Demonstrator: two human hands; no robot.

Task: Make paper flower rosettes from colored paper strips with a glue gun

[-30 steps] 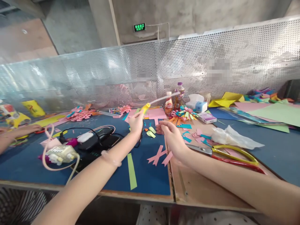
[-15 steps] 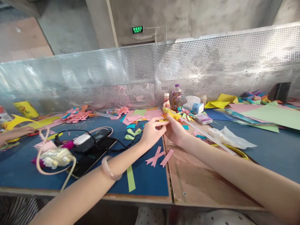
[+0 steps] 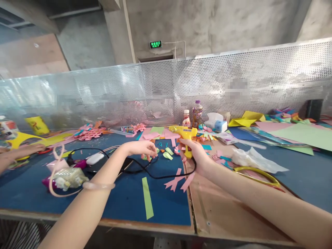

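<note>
The right hand point(image 3: 193, 152) grips a yellow glue gun point(image 3: 184, 134) upright, barrel level, nozzle pointing left. The left hand point(image 3: 144, 148) pinches its black cord point(image 3: 155, 174) above the tabletop point(image 3: 124, 200).

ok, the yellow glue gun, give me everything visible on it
The glue gun is yellow, apparently plastic, pistol-shaped. The right hand grips its handle and holds it upright above the table, barrel roughly level, pointing to the picture's left. A black cord runs from the handle's base in a loop across the blue mat toward the left hand, which rests near it. Whether a glue stick is loaded cannot be told.
</note>
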